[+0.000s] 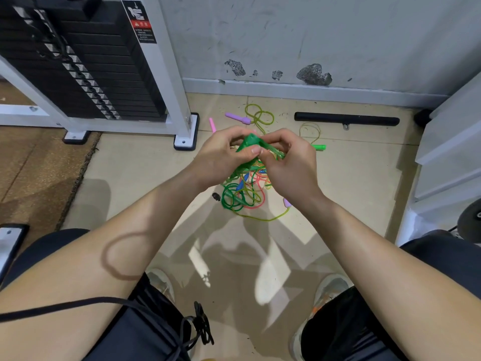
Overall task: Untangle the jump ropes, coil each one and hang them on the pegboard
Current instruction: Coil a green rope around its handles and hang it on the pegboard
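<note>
- Dark shorts (364, 329) cover both knees at the bottom edge, and a black cord (65, 306) runs across the left forearm and down over the left thigh.
- Two pale shoes (330, 290) stand on the tan floor (130, 165) between the knees.
- Both forearms reach forward and meet in the middle of the view, above the floor.
- The left hand (221, 157) has its fingers curled around a green handle (247, 144), with the thumb pressed on its front.
- The right hand (291, 165) pinches the same handle at its narrower right end; the two hands touch.
- Green rope hangs from the handle down to the tangle of jump ropes (242, 196), a heap of green, red, blue and yellow loops on the floor just under the hands.
- A small lilac handle (286, 202) lies beside the right wrist, on a yellow rope.
- Past the hands lie a purple handle (237, 118), a pink handle (212, 125), loose yellow-green loops (260, 115) and a bright green handle (318, 146).
- A black bar (346, 119) lies near the skirting.
- A weight stack (91, 74) in a white frame stands far left, against the scuffed wall (312, 35).
</note>
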A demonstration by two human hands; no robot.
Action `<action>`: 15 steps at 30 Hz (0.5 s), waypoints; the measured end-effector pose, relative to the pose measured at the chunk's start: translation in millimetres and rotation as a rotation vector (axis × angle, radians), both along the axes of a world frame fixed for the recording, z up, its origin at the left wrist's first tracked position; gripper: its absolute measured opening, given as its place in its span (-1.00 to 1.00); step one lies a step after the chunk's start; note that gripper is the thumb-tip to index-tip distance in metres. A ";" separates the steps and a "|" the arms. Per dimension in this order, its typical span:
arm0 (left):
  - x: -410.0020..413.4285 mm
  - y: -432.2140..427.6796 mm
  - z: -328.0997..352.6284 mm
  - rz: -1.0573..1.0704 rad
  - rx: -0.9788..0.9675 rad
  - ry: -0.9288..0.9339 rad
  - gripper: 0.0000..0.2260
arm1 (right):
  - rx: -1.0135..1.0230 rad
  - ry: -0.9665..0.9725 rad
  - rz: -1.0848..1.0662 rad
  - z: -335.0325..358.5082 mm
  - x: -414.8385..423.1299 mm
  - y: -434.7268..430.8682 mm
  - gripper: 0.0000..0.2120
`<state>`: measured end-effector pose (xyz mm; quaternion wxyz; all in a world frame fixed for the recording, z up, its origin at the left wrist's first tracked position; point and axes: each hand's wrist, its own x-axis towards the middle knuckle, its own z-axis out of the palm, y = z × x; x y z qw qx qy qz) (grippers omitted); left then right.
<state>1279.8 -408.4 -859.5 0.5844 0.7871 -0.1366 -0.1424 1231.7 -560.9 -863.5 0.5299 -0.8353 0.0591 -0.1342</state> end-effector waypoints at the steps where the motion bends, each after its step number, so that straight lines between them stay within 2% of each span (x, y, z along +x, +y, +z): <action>1: -0.9 -1.9 -2.2 0.028 -0.034 0.036 -0.81 | 0.010 0.009 0.003 1.0 0.5 -0.5 -0.75; 5: -9.0 -9.5 -3.3 0.094 -0.074 0.137 -0.62 | 0.008 0.016 0.008 1.3 2.4 -3.3 -0.86; 7: -9.3 -8.8 -3.4 0.095 -0.053 0.113 -0.67 | 0.021 0.033 0.002 -0.8 2.4 -3.8 -0.89; 10: -8.0 -6.8 -0.1 0.054 0.002 0.026 -0.85 | 0.057 0.066 0.001 -3.7 2.8 -3.9 -0.87; 13: -6.4 -6.4 2.9 0.039 0.141 -0.085 -0.87 | 0.104 0.117 0.008 -5.4 4.3 -6.0 -0.82; 15: -2.8 -3.9 4.4 0.023 0.165 -0.099 -0.85 | 0.112 0.146 0.021 -5.6 5.4 -7.6 -0.82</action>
